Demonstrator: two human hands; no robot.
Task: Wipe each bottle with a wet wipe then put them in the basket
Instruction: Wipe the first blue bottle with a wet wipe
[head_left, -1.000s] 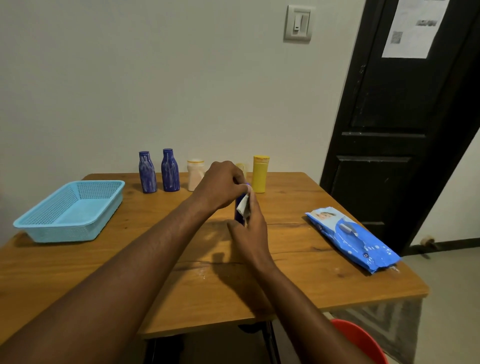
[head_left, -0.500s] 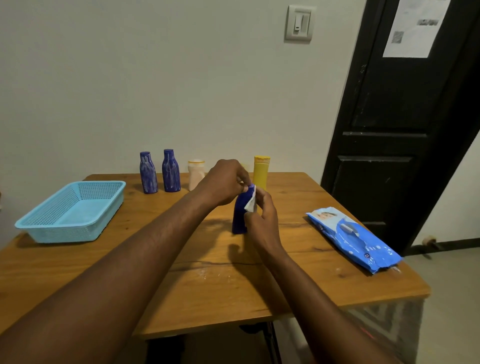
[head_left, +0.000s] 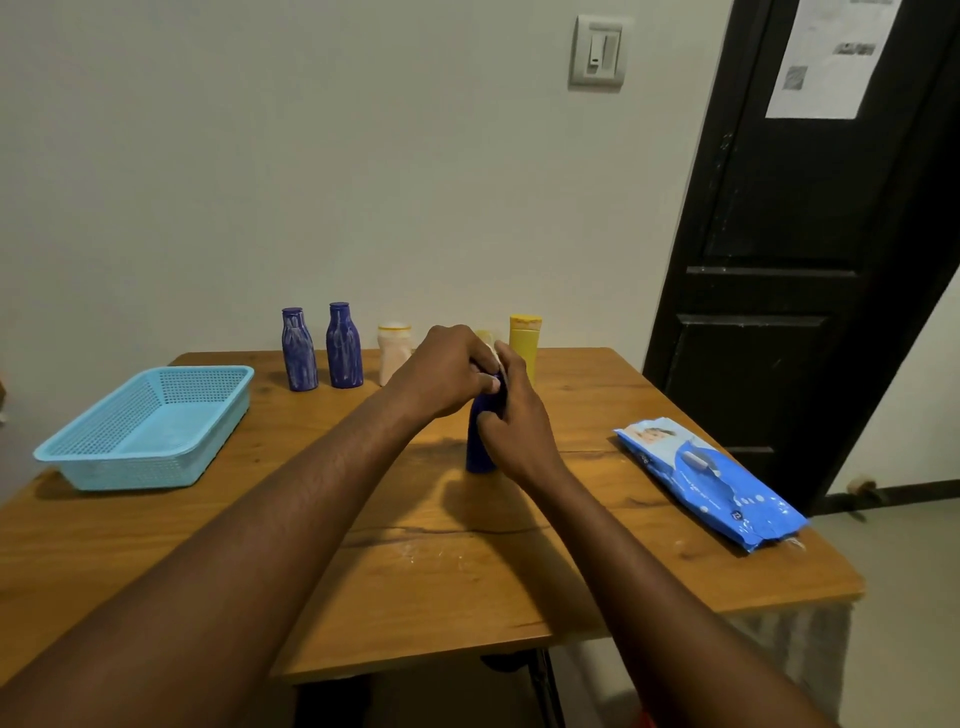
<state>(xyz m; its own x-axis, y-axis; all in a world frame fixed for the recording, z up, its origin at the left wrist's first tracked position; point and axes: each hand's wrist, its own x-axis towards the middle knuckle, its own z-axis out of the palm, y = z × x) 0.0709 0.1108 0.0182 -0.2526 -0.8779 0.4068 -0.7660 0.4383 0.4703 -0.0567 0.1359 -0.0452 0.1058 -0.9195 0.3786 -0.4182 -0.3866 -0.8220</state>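
A dark blue bottle stands upright on the wooden table at its middle. My left hand grips the bottle's top. My right hand wraps the bottle's upper side, pressing a white wet wipe against it; only a small corner of the wipe shows. Along the table's far edge stand two more dark blue bottles, a white bottle and a yellow bottle. The light blue basket sits at the left, with nothing in it.
A blue wet wipe pack lies near the table's right edge. A pale wall stands right behind the bottles. A black door is at the right, beyond the table.
The right hand has slid up the bottle with the wipe and now covers more of it. The left hand stays on the bottle's top. The bottle still stands on the table.
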